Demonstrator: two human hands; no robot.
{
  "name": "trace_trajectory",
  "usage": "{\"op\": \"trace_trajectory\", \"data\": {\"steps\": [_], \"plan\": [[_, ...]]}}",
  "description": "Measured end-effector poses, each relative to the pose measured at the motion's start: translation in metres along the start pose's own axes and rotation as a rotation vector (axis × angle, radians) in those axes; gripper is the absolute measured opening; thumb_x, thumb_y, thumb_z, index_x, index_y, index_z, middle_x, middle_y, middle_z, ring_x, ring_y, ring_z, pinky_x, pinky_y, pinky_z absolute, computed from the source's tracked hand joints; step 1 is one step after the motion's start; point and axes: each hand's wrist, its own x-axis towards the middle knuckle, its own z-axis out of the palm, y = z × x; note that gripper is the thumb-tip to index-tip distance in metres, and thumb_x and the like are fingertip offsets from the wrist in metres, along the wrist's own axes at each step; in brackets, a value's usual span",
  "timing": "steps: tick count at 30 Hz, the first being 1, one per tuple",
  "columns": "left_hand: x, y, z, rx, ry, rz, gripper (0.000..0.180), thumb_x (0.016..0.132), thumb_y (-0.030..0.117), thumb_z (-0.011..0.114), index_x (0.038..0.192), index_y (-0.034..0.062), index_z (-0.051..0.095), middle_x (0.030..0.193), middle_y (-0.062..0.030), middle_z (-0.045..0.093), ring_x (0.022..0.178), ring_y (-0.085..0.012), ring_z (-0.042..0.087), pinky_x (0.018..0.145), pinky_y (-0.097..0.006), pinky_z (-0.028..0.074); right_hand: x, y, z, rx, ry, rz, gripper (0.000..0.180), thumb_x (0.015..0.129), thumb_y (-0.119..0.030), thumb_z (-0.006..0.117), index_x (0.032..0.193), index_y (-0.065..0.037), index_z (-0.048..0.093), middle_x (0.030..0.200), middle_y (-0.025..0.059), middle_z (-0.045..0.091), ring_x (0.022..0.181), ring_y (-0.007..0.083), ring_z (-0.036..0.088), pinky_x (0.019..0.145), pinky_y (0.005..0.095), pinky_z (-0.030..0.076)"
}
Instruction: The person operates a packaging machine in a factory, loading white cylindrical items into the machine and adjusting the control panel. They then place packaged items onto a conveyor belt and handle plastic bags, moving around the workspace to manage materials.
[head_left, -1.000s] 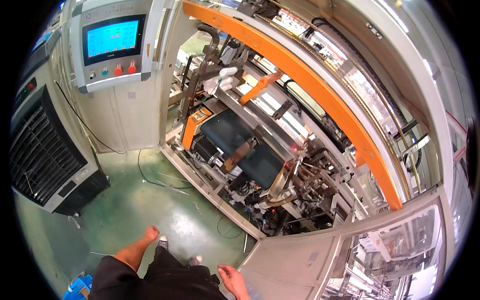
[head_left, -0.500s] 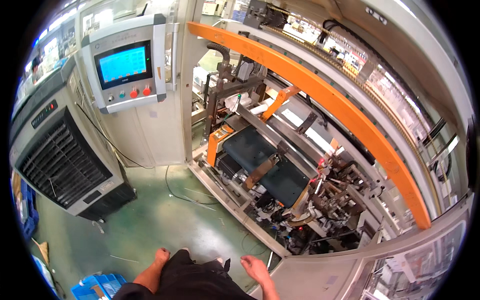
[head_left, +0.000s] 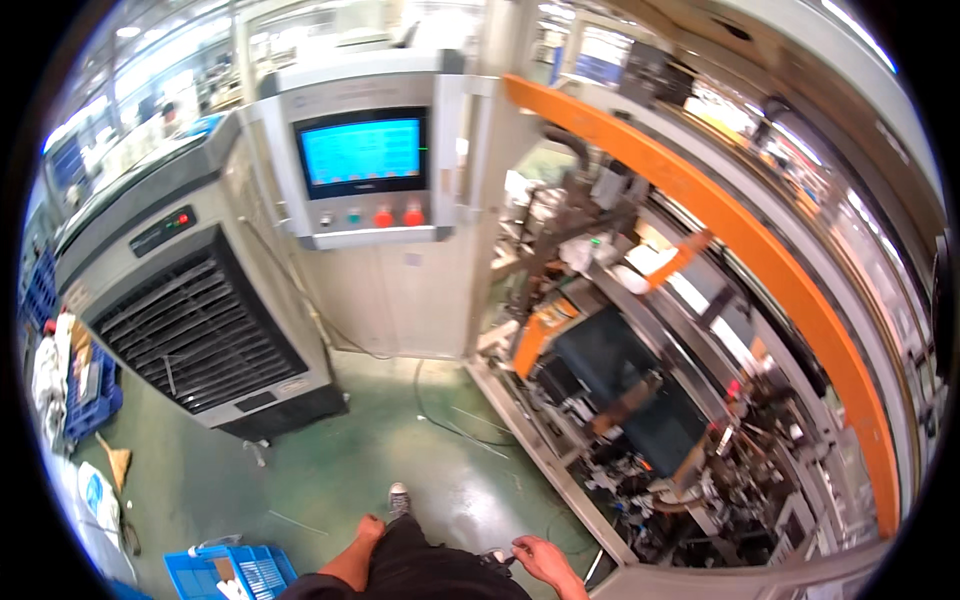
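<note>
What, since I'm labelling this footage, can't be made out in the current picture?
Head view, bare left hand: its palm, hidden by the hand's own back.
Head view, blue rectangular touchscreen: its text, blurred and too small.
Head view, blue slatted plastic crate: its near end, cut off by the lower edge.
Head view, dark flat panel: part of its surface, behind a blurred brown metal bar.

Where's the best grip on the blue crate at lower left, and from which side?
Likely the right rim of the blue crate, with the left hand approaching from above right: its top looks open, and that slatted side lies nearest the hand.
</note>
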Motion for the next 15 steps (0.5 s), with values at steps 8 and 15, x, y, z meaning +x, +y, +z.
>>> {"op": "trace_trajectory", "data": {"steps": [8, 15], "plan": [[0.154, 0.032, -0.063, -0.231, 0.042, 0.124, 0.033, 0.076, 0.023, 0.065, 0.102, 0.0024, 0.062, 0.095, -0.0181, 0.067, 0.090, -0.0329, 0.065, 0.080, -0.040, 0.051, 0.140, -0.138, 0.021, -0.057, 0.009, -0.115, 0.041, 0.092, -0.031, 0.054, 0.123, -0.005, 0.056, 0.106, 0.0153, 0.067, 0.093, 0.0315, 0.066, 0.083, 0.0410, 0.051], [0.217, 0.097, -0.133, -0.456, -0.118, 0.157, 0.021, 0.078, 0.021, 0.062, 0.084, 0.0011, 0.066, 0.071, -0.0106, 0.064, 0.067, -0.0217, 0.061, 0.063, -0.036, 0.050, 0.256, -0.270, -0.054, -0.034, 0.079, -0.285, 0.081, 0.090, -0.021, 0.057, 0.150, -0.007, 0.006, 0.105, 0.0177, 0.065, 0.082, 0.0349, 0.065, 0.073, 0.0443, 0.052]]}}
